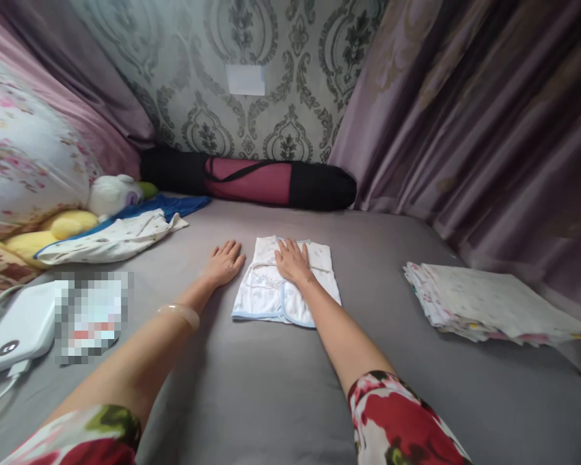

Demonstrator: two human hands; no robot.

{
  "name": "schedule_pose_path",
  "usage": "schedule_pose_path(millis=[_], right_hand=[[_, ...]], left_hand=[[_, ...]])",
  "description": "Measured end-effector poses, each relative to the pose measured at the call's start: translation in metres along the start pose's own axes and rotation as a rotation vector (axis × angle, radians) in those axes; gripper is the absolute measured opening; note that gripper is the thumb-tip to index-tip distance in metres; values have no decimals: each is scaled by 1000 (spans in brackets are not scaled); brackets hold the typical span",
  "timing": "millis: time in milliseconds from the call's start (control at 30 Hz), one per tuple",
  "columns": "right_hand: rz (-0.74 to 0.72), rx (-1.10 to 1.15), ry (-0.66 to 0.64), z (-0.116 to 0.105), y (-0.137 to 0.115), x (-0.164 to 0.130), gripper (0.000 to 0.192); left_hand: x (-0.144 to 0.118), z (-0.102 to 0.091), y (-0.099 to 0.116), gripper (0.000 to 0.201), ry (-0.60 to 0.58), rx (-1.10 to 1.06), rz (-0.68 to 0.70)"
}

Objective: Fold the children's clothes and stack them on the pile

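Note:
A small white baby garment with light blue trim lies folded flat on the grey bedsheet. My right hand rests palm down on its upper part, fingers spread. My left hand lies flat on the sheet just left of the garment, fingers apart, holding nothing. A pale bangle sits on my left wrist.
A stack of folded printed cloths lies at the right near the purple curtain. A black and maroon long bag lies along the back wall. Loose clothes, soft toys and a floral pillow fill the left; a white device lies near.

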State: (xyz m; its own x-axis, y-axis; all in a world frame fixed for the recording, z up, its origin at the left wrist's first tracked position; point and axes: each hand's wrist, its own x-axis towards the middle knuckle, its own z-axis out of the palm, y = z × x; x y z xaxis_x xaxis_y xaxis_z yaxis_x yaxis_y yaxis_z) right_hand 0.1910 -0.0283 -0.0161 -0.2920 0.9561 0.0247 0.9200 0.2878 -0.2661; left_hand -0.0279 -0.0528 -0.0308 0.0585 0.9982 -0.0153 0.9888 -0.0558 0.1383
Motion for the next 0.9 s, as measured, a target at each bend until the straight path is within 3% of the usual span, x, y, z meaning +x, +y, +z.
schedule_pose_path(millis=[133,233,433,567,767,900], right_hand=[[-44,80,7,-18,16,-3,58],[34,27,89,-28,40,-10,61],[116,-89,45,-15,76,-21,66],[107,-85,53,-9,78,-20,66],[121,51,-52,-28,80,-12,62],[39,63,-65,-31,64,-15,57]], left_hand=[[-1,-3,2,62,-9,5,-5],[-1,-3,2,63,-6,6,-2],[0,-1,0,63,-13,6,7],[0,0,-1,63,-4,10,11],[1,1,-1,63,0,13,6],[0,-1,0,63,2,5,-7]])
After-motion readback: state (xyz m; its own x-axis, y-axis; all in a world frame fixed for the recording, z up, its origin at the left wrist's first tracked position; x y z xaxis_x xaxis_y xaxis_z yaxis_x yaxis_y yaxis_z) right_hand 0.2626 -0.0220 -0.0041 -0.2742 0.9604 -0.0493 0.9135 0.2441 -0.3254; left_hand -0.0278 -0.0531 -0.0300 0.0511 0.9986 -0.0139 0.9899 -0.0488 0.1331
